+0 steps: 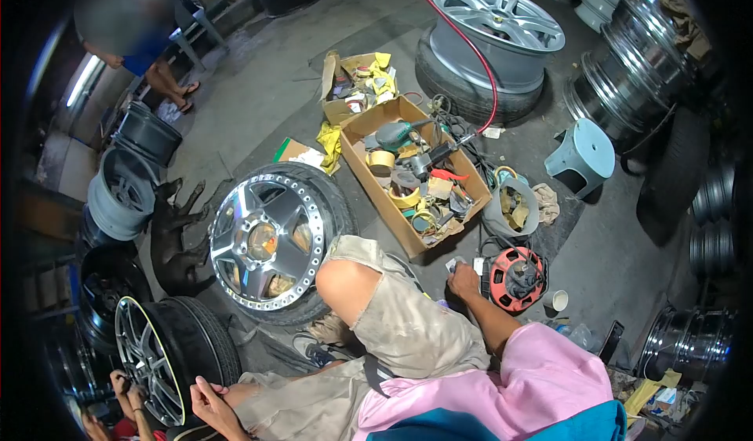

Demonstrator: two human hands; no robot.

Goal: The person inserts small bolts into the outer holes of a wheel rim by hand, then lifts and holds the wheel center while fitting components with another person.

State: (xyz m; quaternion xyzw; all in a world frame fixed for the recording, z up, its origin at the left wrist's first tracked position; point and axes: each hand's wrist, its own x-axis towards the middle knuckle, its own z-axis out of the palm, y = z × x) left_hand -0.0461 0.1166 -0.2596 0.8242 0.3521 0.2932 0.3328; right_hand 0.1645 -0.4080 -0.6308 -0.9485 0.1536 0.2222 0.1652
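Observation:
My left hand (pixel 213 406) is at the bottom left beside my knee, near the black-barrelled wheel with a tyre (pixel 205 339). Its fingers are curled together, and whatever they may hold is too small to tell. Low on the floor, my right hand (pixel 464 281) is closed on a small whitish piece (pixel 451 264), left of a red cord reel (pixel 518 278). A polished spoked wheel (pixel 276 205) with a tyre lies face up in front of my bent knee (pixel 349 288).
An open cardboard box (pixel 375 205) holds a sander and tape rolls. Beyond the reel are a blue stool (pixel 584 154) and a paper cup (pixel 556 300). A dog (pixel 174 245) lies at left. A co-worker's hands (pixel 129 394) touch the black wheel. Another person sits at top left.

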